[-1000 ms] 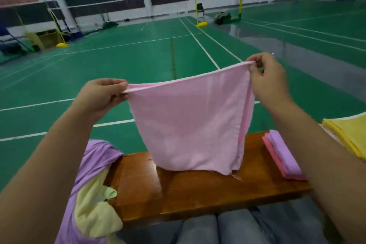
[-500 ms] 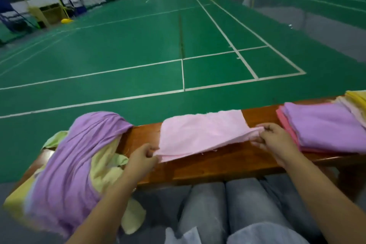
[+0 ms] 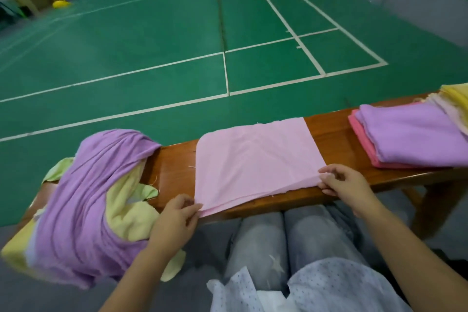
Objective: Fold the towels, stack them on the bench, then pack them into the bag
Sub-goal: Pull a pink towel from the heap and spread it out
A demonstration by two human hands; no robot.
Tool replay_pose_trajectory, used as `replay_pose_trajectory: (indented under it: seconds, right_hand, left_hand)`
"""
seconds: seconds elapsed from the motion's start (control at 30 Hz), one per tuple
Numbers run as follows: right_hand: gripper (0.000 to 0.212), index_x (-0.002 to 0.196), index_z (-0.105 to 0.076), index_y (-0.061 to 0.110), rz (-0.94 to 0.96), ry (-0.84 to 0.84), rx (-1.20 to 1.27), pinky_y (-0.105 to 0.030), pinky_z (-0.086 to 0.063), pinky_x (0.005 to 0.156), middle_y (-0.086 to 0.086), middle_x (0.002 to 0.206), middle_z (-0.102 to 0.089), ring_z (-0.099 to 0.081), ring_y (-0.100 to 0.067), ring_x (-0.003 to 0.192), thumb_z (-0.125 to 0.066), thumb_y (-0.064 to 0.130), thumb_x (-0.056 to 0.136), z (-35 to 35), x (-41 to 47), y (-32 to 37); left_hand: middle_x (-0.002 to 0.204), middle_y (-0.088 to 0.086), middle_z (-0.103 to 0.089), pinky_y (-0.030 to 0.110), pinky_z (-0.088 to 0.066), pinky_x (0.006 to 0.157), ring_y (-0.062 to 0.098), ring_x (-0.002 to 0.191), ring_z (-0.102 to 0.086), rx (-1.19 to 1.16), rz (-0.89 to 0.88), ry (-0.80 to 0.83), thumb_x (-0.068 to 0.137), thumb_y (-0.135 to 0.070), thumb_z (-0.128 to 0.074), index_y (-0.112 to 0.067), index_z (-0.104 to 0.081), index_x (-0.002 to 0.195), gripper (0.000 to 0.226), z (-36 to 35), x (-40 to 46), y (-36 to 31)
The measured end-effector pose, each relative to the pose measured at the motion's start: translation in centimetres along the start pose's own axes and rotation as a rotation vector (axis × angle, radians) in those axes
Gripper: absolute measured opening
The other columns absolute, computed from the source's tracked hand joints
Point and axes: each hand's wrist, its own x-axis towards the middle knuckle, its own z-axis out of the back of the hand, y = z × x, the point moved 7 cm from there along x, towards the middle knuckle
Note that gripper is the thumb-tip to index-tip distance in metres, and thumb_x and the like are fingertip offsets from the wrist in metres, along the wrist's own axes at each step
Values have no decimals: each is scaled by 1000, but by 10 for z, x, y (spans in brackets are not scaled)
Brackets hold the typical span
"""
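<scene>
A pale pink towel [image 3: 255, 159], folded double, is lying flat across the middle of the wooden table [image 3: 331, 134], spanning it from the far edge to the near edge. The left hand [image 3: 176, 220] is pinching the towel's near-left corner at the table's near edge, thumb on top and fingers curled beneath. The right hand [image 3: 342, 182] is pinching the near-right corner, fingertips gathering the layered edges just above the near edge. Both hands are thus grasping the same towel, which is lying smooth apart from faint creases running toward the right hand.

Toward the right end of the table, well apart from the pink towel, a folded stack [image 3: 410, 137] is resting: a lilac towel on top of a coral-pink one. Touching it at the far right corner, yellow and cream folded cloths [image 3: 455, 101] are partly cut off by the frame. Over the table's left end an unfolded heap [image 3: 86, 200] is draping, a lilac towel over pale yellow and green ones, hanging past the near edge.

The person's knees in grey jeans [image 3: 291, 240] are sitting just below the near edge. Beyond the far edge a green court floor [image 3: 152, 45] with white lines is extending.
</scene>
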Motion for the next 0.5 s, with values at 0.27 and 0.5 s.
replay_pose_trajectory:
  seconds: [0.27,0.5]
  right_hand:
    - [10,90,-67,15,139,-55,-270,-12,-44,55,0,87,-62,-63,-14,69,-62,6,89,15,-4,4]
    - [8,96,-60,16,121,-103,-320,-20,-41,58,-1,90,-61,-62,-10,69,-54,13,94,16,-2,2]
  left_hand:
    - [113,2,-65,39,-53,88,24,105,-64,123,-188,5,68,-16,-84,-18,-68,100,36,-9,3,-9]
    - [107,-2,-65,26,-49,87,14,100,-61,-40,-92,-67,91,-24,-60,-17,-69,94,12,-3,2,-10]
